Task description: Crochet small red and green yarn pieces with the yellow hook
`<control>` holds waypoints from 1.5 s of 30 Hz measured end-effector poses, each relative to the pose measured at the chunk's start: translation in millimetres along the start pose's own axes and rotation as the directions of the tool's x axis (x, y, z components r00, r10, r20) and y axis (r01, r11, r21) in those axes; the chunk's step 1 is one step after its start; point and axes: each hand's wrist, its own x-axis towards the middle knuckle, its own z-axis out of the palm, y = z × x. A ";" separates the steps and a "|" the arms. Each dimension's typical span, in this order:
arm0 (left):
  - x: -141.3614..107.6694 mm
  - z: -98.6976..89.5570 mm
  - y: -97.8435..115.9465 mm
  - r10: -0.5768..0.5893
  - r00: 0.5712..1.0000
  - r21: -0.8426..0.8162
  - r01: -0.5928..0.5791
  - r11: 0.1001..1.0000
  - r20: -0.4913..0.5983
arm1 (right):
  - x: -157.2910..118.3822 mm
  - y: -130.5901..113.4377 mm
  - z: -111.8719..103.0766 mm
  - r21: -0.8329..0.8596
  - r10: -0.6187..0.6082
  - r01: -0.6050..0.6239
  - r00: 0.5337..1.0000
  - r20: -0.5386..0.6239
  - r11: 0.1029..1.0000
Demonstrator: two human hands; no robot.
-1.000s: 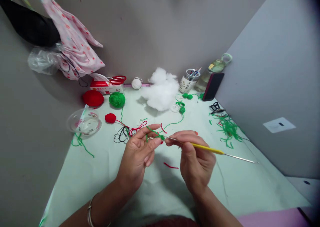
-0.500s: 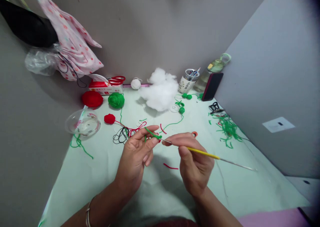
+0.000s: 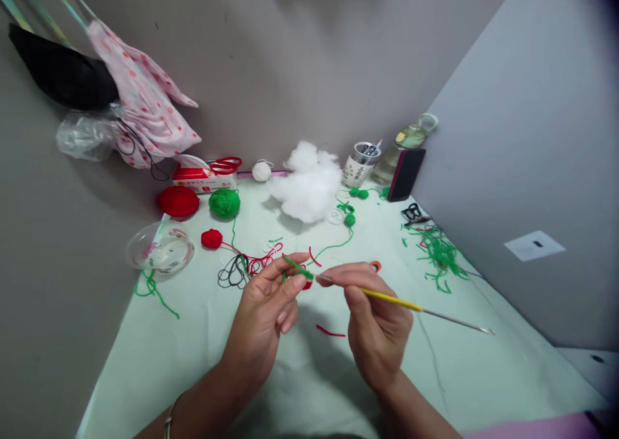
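My left hand (image 3: 265, 307) is closed in a pinch on a small crochet piece (image 3: 305, 274) of green yarn with some red at its lower edge. Green yarn runs from the piece over my raised left forefinger. In my right hand (image 3: 374, 316) is a double-ended crochet hook (image 3: 391, 297) with a yellow grip, held like a pencil. Its left tip meets the green stitches; the other metal end sticks out to the right. My left fingers hide most of the piece. Short red yarn scraps (image 3: 331, 331) lie on the table close by.
White stuffing (image 3: 309, 184) sits at the back, near a green yarn ball (image 3: 224, 204) and red yarn (image 3: 178, 202). A clear bowl (image 3: 167, 252) stands left. A phone (image 3: 407, 175) leans on a bottle (image 3: 387, 162); green scraps (image 3: 440, 255) and black-handled scissors (image 3: 413, 214) lie right.
The view has tilted slightly, so the scene sits a little lower. Both hands keep their grips; the hook stays at the green stitches, and more red shows under the piece.
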 end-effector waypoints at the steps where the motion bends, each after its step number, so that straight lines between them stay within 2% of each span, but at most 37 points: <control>1: -0.2 0.0 -0.2 0.001 1.000 0.005 -0.001 1.000 0.006 | -0.1 -0.4 0.3 -0.009 0.000 0.000 1.000 -0.023 1.000; 3: -0.5 -0.4 -0.4 -0.008 1.000 0.011 0.008 1.000 0.025 | -0.9 -1.0 0.4 -0.005 -0.015 0.015 1.000 -0.023 1.000; 6: -0.3 -1.4 0.2 -0.019 0.999 0.000 0.019 1.000 0.046 | -2.3 0.0 -0.2 0.060 -0.022 0.020 0.999 0.037 0.998; 11: 0.5 -2.1 0.5 -0.008 1.000 -0.002 0.008 1.000 0.026 | -2.4 4.1 0.2 0.150 0.141 -0.131 0.988 -0.056 0.980; 13: 0.6 -2.2 -0.5 -0.010 0.999 0.010 0.010 1.000 0.034 | -2.3 4.6 0.6 0.159 0.166 -0.154 0.984 -0.070 0.975; 20: 0.3 -1.5 -0.9 -0.033 0.999 -0.028 0.034 0.999 0.026 | -1.9 2.6 0.5 0.127 0.103 -0.091 0.990 -0.098 0.988; 45: 0.4 -1.0 1.1 -0.047 0.998 -0.047 0.050 0.998 0.050 | 0.3 2.4 2.3 0.117 0.039 -0.028 0.995 -0.090 0.993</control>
